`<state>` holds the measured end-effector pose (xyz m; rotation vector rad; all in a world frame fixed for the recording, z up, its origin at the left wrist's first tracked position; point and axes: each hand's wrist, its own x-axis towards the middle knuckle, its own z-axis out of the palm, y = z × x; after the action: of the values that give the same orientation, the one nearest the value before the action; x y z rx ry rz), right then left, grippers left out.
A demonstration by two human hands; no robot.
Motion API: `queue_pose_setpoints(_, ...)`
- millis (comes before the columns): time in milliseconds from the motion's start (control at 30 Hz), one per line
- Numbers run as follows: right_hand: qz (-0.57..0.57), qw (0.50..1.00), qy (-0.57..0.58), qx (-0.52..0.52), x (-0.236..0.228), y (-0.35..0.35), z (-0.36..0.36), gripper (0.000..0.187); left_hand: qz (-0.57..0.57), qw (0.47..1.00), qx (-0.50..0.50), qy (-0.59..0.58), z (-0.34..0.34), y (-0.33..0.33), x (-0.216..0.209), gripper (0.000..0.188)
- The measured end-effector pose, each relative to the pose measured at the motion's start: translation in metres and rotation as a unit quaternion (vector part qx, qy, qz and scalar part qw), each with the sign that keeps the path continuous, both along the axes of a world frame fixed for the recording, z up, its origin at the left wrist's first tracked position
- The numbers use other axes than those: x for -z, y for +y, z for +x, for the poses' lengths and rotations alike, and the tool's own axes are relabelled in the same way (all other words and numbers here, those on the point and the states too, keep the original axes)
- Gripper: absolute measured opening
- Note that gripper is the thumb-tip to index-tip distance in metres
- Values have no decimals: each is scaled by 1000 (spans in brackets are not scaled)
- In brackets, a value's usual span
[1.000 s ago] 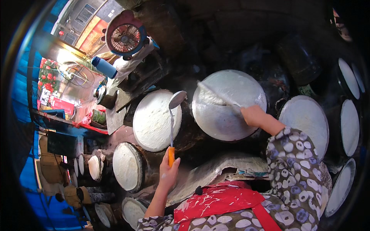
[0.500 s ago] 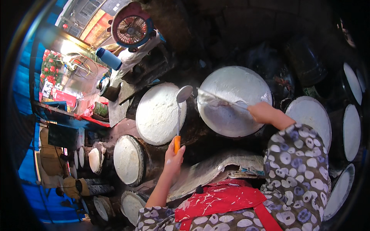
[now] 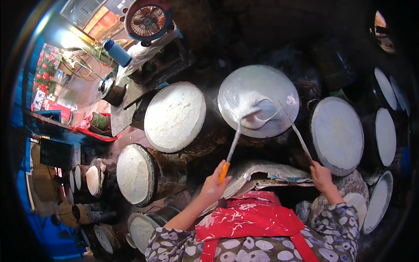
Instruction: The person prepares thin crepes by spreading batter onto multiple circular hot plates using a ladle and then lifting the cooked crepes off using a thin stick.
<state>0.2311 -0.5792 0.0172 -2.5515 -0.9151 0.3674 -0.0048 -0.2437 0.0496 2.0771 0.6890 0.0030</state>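
My left hand is closed round the orange handle of a metal ladle. The ladle's far end meets a pool of wet white batter on a large round metal pan in front of me. A swirl in the batter partly hides the ladle's bowl. In my right hand is a thin, flat stick, its tip over the pan's right part. To the left stands a round pan filled with lumpy white food, with neither hand touching it.
More round pans of white food stand to the right and lower left. A layered cloth or board lies between me and the pans. Beyond at the left are a fan, a blue bottle and a thin metal sheet.
The ladle has moved right, from the left pan's edge into the large pan. My right hand has drawn back toward me, swinging the stick's tip to the right. The batter is now swirled.
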Motion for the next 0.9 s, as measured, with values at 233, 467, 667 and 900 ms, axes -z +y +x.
queue_pose_setpoints(233,106,987,120,-8,34,203,-58,26,-83,978,-93,-166,-2,38,6,56)
queue_pose_setpoints(467,196,954,158,160,86,139,-72,27,-247,941,-158,-169,-21,38,-19,55)
queue_pose_setpoints(667,77,993,90,25,54,184,-104,26,-300,927,-133,-182,-11,36,-23,53)
queue_pose_setpoints(900,190,962,47,188,93,113,-52,22,-315,929,-126,-151,-14,40,-20,49)
